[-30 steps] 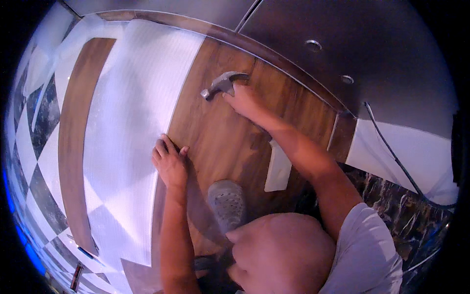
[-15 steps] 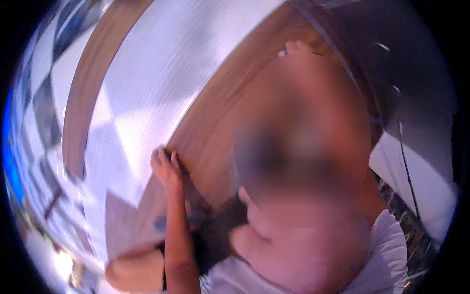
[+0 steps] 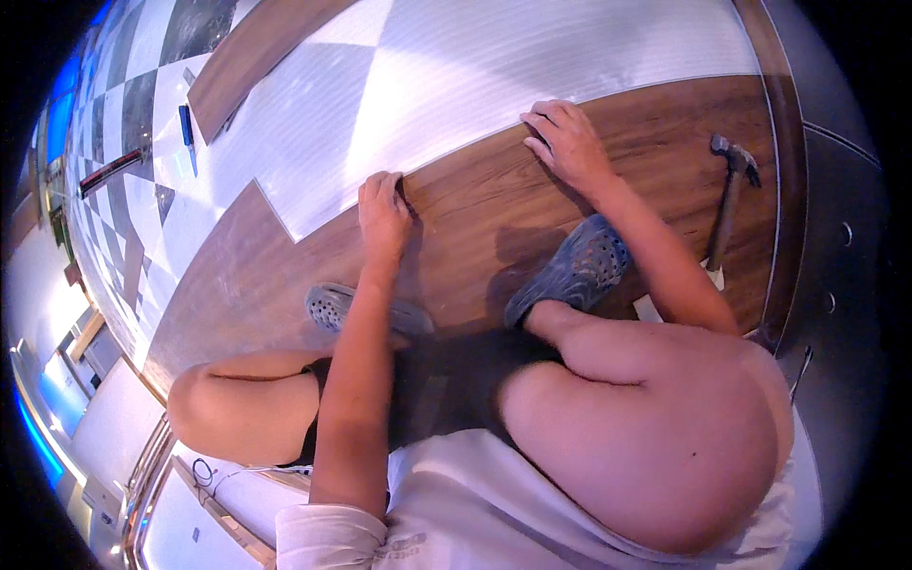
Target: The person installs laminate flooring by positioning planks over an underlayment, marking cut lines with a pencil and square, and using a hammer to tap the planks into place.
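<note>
Brown wood-look floor planks (image 3: 456, 228) lie under and in front of me, their far edge meeting a pale sheet (image 3: 418, 104). My left hand (image 3: 383, 217) rests at that edge with fingers bent over it and nothing visible in them. Farther right along the same edge is my right hand (image 3: 570, 142), its fingers spread and touching the seam. A claw hammer (image 3: 730, 195) lies on the planks to the right, beyond reach of my right fingers. Both feet wear dark clogs with holes; the right clog (image 3: 584, 266) sits below my right forearm.
A separate brown plank (image 3: 261, 57) lies on the pale sheet at the far left, beside a blue-handled tool (image 3: 186, 126). Farther left is a dark and red bar (image 3: 109, 173). A dark cabinet (image 3: 841, 199) with a brown base borders the right side.
The view has turned and steadied. My right hand has drawn back from the far right to the seam, closer to my left. The hammer now shows.
</note>
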A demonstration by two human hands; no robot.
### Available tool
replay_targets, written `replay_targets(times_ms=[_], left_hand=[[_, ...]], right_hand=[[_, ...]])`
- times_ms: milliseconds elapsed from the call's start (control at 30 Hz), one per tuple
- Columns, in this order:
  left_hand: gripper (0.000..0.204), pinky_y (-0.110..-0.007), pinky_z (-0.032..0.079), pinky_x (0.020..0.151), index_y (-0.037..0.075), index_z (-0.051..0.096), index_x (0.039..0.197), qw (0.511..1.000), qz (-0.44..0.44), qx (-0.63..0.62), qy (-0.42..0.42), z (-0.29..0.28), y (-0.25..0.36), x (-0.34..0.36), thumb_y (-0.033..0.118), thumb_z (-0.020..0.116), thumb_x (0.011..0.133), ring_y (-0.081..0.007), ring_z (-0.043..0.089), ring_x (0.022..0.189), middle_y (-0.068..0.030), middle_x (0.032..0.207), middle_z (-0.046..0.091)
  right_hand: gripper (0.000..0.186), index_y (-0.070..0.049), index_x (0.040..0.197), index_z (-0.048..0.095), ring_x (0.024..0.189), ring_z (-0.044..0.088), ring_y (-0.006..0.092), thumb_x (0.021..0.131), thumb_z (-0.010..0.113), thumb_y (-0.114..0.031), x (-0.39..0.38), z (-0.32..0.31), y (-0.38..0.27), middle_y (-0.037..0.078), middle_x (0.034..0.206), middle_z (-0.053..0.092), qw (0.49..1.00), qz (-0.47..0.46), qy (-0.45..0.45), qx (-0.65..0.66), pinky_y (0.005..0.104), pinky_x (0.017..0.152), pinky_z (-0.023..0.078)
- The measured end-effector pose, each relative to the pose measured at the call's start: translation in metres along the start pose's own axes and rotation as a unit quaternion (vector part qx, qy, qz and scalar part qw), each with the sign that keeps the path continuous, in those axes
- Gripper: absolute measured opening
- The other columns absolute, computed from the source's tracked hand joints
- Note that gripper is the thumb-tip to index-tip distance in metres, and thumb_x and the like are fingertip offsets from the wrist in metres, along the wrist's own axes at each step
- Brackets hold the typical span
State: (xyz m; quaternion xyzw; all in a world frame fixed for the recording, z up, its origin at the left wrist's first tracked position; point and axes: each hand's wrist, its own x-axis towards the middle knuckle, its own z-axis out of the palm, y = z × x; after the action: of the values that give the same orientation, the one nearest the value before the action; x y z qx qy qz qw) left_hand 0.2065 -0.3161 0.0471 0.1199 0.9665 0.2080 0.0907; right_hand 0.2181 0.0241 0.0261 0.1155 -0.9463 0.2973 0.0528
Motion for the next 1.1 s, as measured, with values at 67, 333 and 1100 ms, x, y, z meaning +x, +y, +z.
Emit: replay_targets(times_ms=[67,333,1100], left_hand=[[0.026,-0.045,0.045,0.096,0.002,0.064,0.107,1.0,0.013,0.001,0.028,0.0,-0.002,-0.003,0.002,0.067,0.081,-0.0378,0.056,0.106,-0.0164,0.109,0.062],[0.043,-0.048,0.045,0.093,0.001,0.06,0.098,0.998,0.054,-0.033,-0.02,0.018,0.004,0.024,0.022,0.086,0.071,-0.0402,0.055,0.104,-0.0189,0.104,0.06],[0.133,-0.047,0.026,0.123,0.009,0.028,0.158,0.943,0.165,0.163,-0.238,-0.021,0.047,0.08,0.014,0.096,0.044,-0.0448,0.016,0.151,-0.0234,0.166,0.013]], right_hand=[[0.039,-0.006,0.12,0.065,0.117,0.056,0.0324,0.084,0.075,-0.018,-0.004,0.008,-0.007,0.011,0.12,0.061,1.0,0.016,0.004,-0.004,0.0446,0.102,0.046],[0.047,-0.002,0.128,0.061,0.128,0.051,0.0363,0.089,0.066,-0.027,-0.007,-0.016,0.011,0.019,0.136,0.057,0.978,0.054,-0.144,-0.141,0.0485,0.113,0.038],[0.084,0.012,0.152,0.027,0.153,0.017,0.0406,0.099,0.051,-0.049,-0.039,-0.157,0.236,0.028,0.163,0.02,0.855,0.481,0.038,-0.189,0.048,0.125,0.015]])
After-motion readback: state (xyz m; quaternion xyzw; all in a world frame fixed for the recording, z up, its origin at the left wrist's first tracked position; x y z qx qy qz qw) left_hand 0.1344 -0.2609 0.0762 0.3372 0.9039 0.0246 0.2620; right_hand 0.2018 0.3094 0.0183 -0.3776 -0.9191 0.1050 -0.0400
